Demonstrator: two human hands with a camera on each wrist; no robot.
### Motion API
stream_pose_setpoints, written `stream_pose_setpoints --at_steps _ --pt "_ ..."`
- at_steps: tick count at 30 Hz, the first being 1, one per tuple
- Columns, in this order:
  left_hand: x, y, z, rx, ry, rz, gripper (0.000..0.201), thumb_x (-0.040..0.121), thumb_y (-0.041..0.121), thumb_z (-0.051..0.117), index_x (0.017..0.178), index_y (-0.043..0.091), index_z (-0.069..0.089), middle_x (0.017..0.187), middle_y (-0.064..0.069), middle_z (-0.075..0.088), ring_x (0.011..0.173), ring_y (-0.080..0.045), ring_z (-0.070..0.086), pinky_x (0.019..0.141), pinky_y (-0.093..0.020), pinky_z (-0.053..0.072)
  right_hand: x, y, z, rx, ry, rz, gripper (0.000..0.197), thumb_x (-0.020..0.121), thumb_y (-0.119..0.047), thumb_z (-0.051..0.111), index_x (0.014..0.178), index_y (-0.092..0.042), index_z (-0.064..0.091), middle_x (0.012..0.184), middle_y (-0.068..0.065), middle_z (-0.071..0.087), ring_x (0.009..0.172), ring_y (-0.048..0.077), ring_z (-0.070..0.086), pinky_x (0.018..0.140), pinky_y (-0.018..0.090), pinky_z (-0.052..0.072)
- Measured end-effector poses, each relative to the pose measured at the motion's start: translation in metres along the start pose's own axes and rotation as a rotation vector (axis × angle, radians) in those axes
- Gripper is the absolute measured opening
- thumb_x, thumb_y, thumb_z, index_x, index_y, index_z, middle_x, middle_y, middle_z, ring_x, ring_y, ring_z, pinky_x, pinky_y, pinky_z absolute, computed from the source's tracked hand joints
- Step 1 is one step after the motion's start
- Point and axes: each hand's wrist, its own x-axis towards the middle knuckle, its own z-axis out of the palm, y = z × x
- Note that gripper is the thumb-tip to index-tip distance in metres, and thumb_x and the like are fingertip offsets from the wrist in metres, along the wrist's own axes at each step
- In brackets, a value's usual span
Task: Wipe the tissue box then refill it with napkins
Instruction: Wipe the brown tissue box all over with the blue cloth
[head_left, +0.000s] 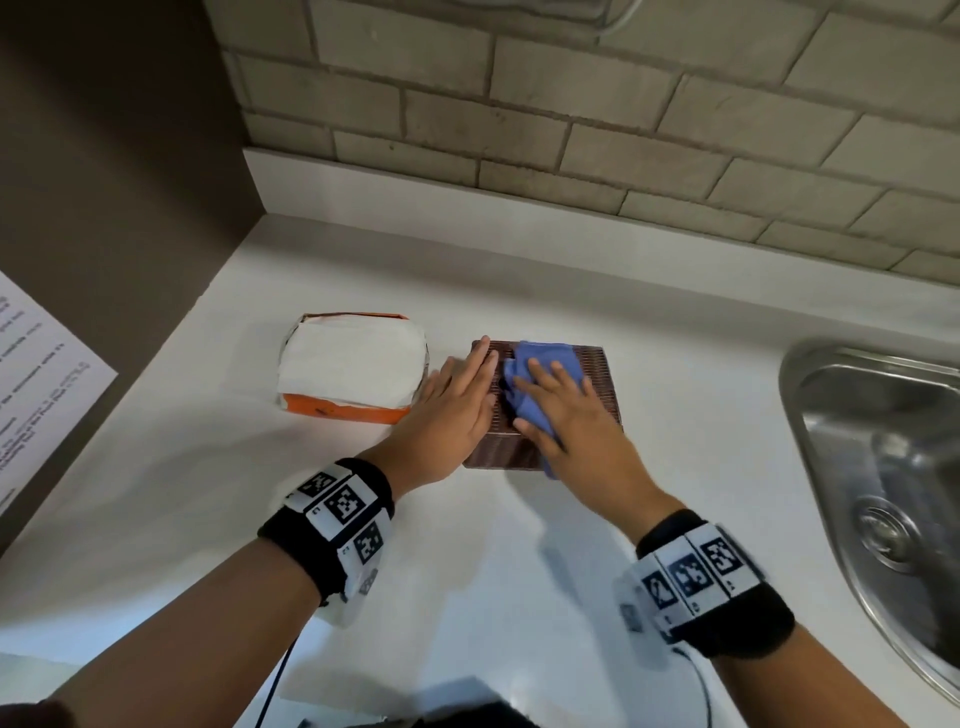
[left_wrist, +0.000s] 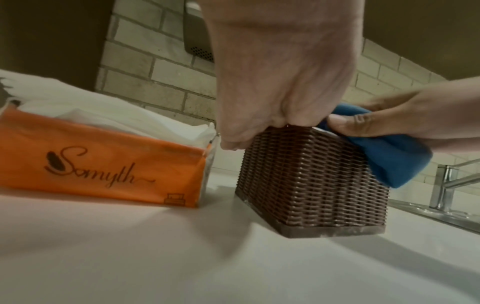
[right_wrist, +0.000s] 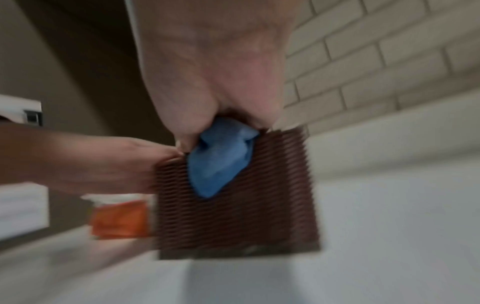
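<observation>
- The tissue box (head_left: 597, 384) – brown, woven-looking – stands upright on the white surface (head_left: 467, 571), top face up, between the pack of napkins and the sink. From above it looks nearly square, so I cannot name a long axis; its edges sit slightly skewed to the brick wall (head_left: 571, 104).
- My left hand (head_left: 452, 410) lies flat on the box's left edge, fingers straight and pressing down, wrapped round nothing.
- My right hand (head_left: 566, 415) presses a bunched blue cloth (head_left: 540, 364) onto the box top, fingers spread over it, thumb tucked at its near side; one tail of cloth hangs over the front face. Whether I truly pinch it I cannot tell – the right wrist view is blurred.
- The orange pack of napkins (head_left: 353, 369) lies just left of the box, near my left hand, opened on top with white napkins showing, its printed long side towards me.
- A steel sink (head_left: 883, 467) sits well to the right, with a tap (left_wrist: 441, 185) behind it.
- A printed sheet (head_left: 36, 389) hangs on the dark panel at far left.
</observation>
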Motion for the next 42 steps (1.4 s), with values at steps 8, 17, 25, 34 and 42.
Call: stream_pose_setpoints --at_steps 8,17,25,34,42 --pt "0.004 -0.006 0.006 -0.056 0.019 0.063 0.064 0.097 0.041 0.014 0.155 0.014 0.009 0.165 -0.002 0.001 0.144 -0.031 0.026 0.117 -0.053 0.024 -0.003 -0.003 -0.005 0.059 -0.033 -0.003 0.052 0.097 -0.043 0.037 0.146 -0.029 0.027 0.158 -0.003 0.015 0.144 0.008 0.000 0.118 0.033 -0.001" --pt "0.005 -0.012 0.015 -0.176 0.040 0.079 0.068 0.093 0.052 0.008 0.155 0.025 0.008 0.165 0.007 -0.002 0.150 -0.024 0.017 0.115 -0.057 0.026 0.003 -0.011 -0.006 0.048 -0.024 0.017 0.053 0.097 -0.037 0.042 0.146 -0.023 0.028 0.158 0.001 0.017 0.147 0.019 0.010 0.121 0.041 0.012" --pt "0.007 -0.019 0.019 -0.302 0.020 0.081 0.069 0.091 0.062 0.013 0.150 0.039 -0.013 0.159 0.024 -0.020 0.153 -0.020 0.000 0.117 -0.059 0.022 0.017 0.005 -0.054 0.524 0.342 0.352 0.022 0.097 -0.026 0.045 0.104 -0.011 0.059 0.095 0.010 0.064 0.094 0.028 0.060 0.058 0.019 0.034" --pt "0.006 -0.019 0.015 -0.356 0.047 0.061 0.080 0.088 0.065 0.017 0.155 0.025 -0.001 0.164 0.013 -0.013 0.153 -0.022 -0.001 0.120 -0.054 0.019 0.017 0.021 -0.019 0.042 0.009 0.128 0.055 0.095 -0.045 0.038 0.146 -0.024 0.028 0.158 0.002 0.018 0.147 0.023 0.008 0.119 0.040 0.010" --pt "0.005 -0.020 0.025 -0.610 -0.031 0.028 0.139 0.060 0.072 0.074 0.148 0.034 -0.026 0.164 0.007 0.003 0.152 -0.018 0.013 0.119 -0.049 0.028 0.009 0.022 -0.024 0.190 -0.093 0.005 0.053 0.095 -0.044 0.040 0.145 -0.033 0.028 0.157 -0.012 0.013 0.145 0.009 -0.004 0.118 0.034 -0.002"
